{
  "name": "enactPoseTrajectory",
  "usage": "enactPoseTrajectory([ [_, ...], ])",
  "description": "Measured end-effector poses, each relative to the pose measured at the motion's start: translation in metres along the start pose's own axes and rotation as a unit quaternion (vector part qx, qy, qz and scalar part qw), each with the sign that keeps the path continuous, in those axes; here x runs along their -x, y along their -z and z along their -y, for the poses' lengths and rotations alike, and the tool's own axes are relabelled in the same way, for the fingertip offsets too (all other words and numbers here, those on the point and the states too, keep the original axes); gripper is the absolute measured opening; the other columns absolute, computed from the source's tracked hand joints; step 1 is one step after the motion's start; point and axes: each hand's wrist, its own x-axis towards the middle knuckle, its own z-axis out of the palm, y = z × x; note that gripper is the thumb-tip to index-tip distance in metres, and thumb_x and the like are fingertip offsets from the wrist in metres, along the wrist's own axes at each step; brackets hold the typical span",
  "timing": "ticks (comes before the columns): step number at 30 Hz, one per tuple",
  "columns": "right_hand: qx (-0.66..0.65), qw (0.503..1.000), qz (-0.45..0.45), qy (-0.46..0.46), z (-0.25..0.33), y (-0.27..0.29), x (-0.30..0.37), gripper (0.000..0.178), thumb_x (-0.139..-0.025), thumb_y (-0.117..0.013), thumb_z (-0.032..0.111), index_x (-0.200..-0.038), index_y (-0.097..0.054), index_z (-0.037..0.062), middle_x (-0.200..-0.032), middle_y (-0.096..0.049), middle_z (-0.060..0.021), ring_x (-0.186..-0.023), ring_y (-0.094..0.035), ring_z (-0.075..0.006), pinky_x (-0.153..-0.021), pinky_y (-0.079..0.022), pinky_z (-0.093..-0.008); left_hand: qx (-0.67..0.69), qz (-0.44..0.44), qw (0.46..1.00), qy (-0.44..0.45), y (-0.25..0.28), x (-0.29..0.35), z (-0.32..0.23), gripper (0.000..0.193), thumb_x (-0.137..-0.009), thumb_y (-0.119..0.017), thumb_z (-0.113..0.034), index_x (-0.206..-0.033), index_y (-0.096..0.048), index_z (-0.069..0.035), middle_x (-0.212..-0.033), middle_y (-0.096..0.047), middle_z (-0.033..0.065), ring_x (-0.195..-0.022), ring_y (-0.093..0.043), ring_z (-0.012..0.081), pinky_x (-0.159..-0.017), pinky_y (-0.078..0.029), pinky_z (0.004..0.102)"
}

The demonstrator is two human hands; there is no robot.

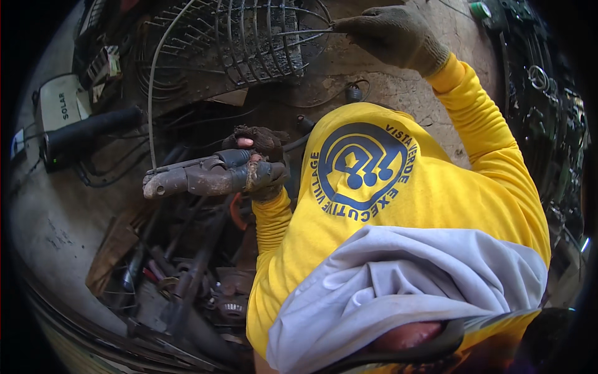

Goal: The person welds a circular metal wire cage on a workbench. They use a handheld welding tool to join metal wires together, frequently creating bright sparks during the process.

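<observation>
My left hand (265, 159), in a dark worn glove with bare fingertips showing, is closed around a brown welding electrode holder (205, 176). A long thin welding rod (152, 93) rises from the holder's jaw end and curves toward the top edge. Up at the top, my right hand (395, 38) wears a brownish knit glove. Its fingers pinch the pointed end where the bars of a curved metal-rod cage (268, 37) come together. The cage lies over a dark, pitted metal surface, its ribs bowed. The rod's upper end is out of view.
A pale welding machine (62, 103) with a black cylinder (93, 128) before it stands at left, cables nearby. Below the holder lie scrap metal, tools and a grinder-like machine (233, 299). A green roll (479, 9) is at top right; dark metalwork (542, 124) lines the right.
</observation>
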Motion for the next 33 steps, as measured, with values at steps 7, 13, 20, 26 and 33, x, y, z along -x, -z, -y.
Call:
enactPoseTrajectory([
  [7, 0.008, 0.999, -0.048, 0.009, -0.007, -0.006, 0.021, 0.023, -0.081, -0.074, 0.013, -0.104, -0.076, 0.0133, -0.074, -0.068, -0.0097, -0.061, -0.065, -0.0306, -0.055, -0.052, -0.0386, -0.061, 0.011, 0.998, 0.002, -0.010, -0.012, -0.002, 0.036, -0.087, -0.072, -0.021, -0.111, -0.053, -0.003, -0.093, -0.064, 0.0166, -0.083, -0.064, 0.0297, -0.078, -0.055, 0.0535],
  [13, -0.007, 0.998, -0.063, 0.007, -0.009, -0.008, 0.027, 0.023, -0.080, -0.074, 0.012, -0.103, -0.076, 0.0129, -0.075, -0.069, -0.0102, -0.062, -0.066, -0.0305, -0.056, -0.053, -0.0391, -0.079, 0.022, 0.994, 0.071, 0.023, -0.008, -0.003, 0.035, -0.088, -0.071, -0.020, -0.111, -0.051, -0.003, -0.093, -0.063, 0.0166, -0.086, -0.063, 0.0286, -0.083, -0.054, 0.0501],
  [20, 0.011, 0.998, -0.058, 0.004, -0.011, -0.009, 0.031, 0.022, -0.079, -0.075, 0.012, -0.100, -0.076, 0.0136, -0.074, -0.069, -0.0096, -0.063, -0.066, -0.0302, -0.056, -0.053, -0.0385, -0.069, -0.036, 0.996, 0.052, -0.010, -0.015, 0.000, 0.021, -0.094, -0.063, -0.014, -0.102, -0.049, -0.001, -0.089, -0.061, 0.0162, -0.078, -0.062, 0.0258, -0.076, -0.055, 0.0396],
  [26, 0.027, 0.997, -0.064, 0.020, -0.017, -0.017, 0.029, 0.021, -0.079, -0.075, 0.014, -0.100, -0.077, 0.0152, -0.075, -0.069, -0.0089, -0.064, -0.067, -0.0298, -0.057, -0.054, -0.0380, -0.012, 0.031, 0.997, 0.065, -0.013, -0.012, -0.009, 0.020, -0.094, -0.063, -0.014, -0.103, -0.049, -0.002, -0.090, -0.061, 0.0153, -0.080, -0.062, 0.0247, -0.073, -0.056, 0.0427],
  [33, 0.058, 0.995, -0.060, 0.047, -0.014, -0.026, 0.017, 0.020, -0.081, -0.073, 0.018, -0.101, -0.077, 0.0163, -0.078, -0.071, -0.0084, -0.068, -0.068, -0.0281, -0.061, -0.055, -0.0372, 0.069, -0.012, 0.996, 0.056, 0.051, 0.012, 0.006, 0.021, -0.095, -0.059, -0.011, -0.109, -0.048, 0.000, -0.091, -0.062, 0.0154, -0.078, -0.064, 0.0239, -0.076, -0.057, 0.0405],
])
